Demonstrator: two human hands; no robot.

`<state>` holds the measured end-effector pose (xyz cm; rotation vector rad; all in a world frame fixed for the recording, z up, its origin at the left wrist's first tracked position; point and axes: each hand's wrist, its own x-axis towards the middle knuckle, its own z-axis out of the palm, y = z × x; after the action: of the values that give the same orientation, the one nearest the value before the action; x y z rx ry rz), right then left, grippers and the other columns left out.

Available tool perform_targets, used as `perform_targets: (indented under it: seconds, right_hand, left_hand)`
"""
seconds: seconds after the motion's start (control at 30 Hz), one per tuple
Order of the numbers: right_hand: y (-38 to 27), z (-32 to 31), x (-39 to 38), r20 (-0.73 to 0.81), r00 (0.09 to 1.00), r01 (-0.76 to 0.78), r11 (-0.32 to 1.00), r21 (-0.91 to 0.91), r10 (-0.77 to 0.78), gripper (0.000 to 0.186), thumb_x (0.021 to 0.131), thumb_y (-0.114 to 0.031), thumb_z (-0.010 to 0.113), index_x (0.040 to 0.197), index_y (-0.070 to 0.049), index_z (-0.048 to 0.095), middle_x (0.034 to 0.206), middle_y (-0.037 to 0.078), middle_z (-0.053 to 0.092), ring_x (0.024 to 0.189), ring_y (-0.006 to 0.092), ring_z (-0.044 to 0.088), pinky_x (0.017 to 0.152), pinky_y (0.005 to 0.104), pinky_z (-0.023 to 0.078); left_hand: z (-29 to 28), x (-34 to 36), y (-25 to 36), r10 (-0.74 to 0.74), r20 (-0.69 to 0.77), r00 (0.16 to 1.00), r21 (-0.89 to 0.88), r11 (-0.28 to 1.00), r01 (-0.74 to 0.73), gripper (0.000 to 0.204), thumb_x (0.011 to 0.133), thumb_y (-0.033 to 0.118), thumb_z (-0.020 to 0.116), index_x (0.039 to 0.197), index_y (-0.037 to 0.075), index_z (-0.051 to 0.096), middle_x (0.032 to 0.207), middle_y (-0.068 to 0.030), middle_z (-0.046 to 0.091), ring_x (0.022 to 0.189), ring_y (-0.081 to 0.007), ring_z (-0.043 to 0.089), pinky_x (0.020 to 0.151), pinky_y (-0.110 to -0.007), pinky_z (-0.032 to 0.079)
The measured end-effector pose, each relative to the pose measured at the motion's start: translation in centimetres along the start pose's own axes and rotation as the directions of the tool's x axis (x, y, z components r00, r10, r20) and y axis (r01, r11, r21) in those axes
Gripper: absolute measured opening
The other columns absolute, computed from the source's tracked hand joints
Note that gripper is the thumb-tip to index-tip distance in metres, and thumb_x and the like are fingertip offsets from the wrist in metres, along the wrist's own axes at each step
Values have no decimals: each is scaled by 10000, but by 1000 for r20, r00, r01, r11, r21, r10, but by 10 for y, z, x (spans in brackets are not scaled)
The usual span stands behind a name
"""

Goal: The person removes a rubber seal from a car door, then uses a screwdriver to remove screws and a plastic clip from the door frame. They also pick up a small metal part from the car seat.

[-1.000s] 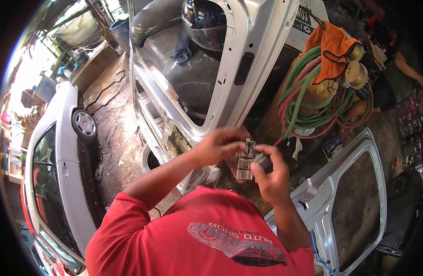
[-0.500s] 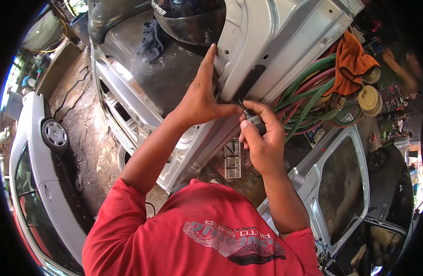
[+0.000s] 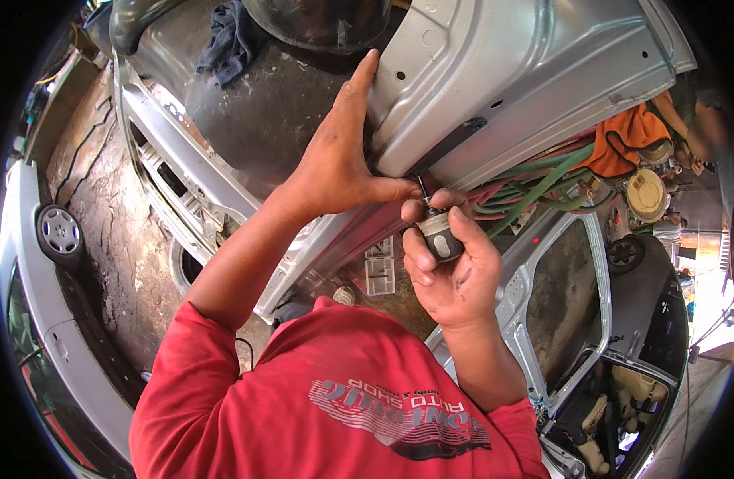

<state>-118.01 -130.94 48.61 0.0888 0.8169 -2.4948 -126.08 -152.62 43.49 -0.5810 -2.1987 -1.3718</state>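
My right hand [image 3: 459, 271] grips a short screwdriver [image 3: 442, 241] with a stubby dark grey handle, fingers wrapped round it and palm turned up. Its thin shaft points at the near edge of a silver car door panel [image 3: 534, 64], just below a long black slot [image 3: 455, 142]. Where the tip meets the panel is too small to make out. My left hand [image 3: 335, 164] lies along the panel's left edge, index finger stretched up and thumb out toward the screwdriver's shaft. Its other fingers are mostly hidden.
Green and red hoses [image 3: 534, 188] and an orange cloth [image 3: 626, 140] lie right of the panel. A dark cloth [image 3: 227, 40] rests on a black surface beyond. A loose door frame [image 3: 602, 271] stands at right, a plastic parts tray [image 3: 380, 275] below, a silver car [image 3: 60, 319] at left.
My right hand has rolled over on the screwdriver handle, its palm now facing up. My left hand keeps its place by the panel edge. The whole view has shifted and tilted.
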Motion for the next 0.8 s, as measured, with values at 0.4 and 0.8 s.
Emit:
perform_targets:
  seconds: [0.4,0.8]
  right_hand:
    - [-15,-12,15,60,993,-90,989,-114,97,343,1090,-391,623,968,-71,635,1073,141,569,707,175,568,558,258,441]
    - [-17,11,18,-82,992,5,681,-732,-95,234,968,-149,755,777,-78,640,657,-21,579,514,73,503,478,246,353]
  left_hand:
    - [0,0,-1,-19,6,1000,11,1000,19,1557,607,566,1009,1687,-73,87,1727,-312,240,1604,-424,296,1298,-471,274]
    - [2,-2,0,-28,-11,1000,27,999,29,1558,592,549,1008,1696,-58,91,1715,-318,271,1583,-441,336,1280,-474,309]
